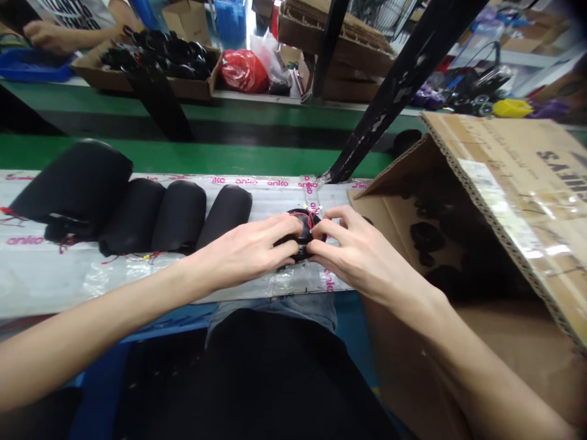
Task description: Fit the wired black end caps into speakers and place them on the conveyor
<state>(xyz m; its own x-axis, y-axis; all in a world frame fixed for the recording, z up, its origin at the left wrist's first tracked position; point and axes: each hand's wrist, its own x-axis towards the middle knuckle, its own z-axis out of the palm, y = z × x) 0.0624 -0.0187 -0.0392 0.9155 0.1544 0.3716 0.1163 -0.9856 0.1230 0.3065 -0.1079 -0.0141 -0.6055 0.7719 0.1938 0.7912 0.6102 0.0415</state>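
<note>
A round black part (pixel 303 235) with thin red wires lies on the taped white work surface (pixel 257 278) in front of me. My left hand (pixel 263 244) grips its left side, fingers curled over the rim. From the right, my right hand (pixel 346 244) pinches at its top and edge, close to the red wires (pixel 312 219). The fingers hide much of the part, so its exact kind does not show. Left of my hands, several black fabric-covered cylinders (pixel 180 214) lie in a row, some with red wires at their near ends.
An open cardboard box (pixel 513 201) with black parts inside stands at the right. A black metal post (pixel 385 98) slants up behind the surface. Across the green strip are a carton of black parts (pixel 142 85), a red bag (pixel 244 70) and another person's hand (pixel 50 36).
</note>
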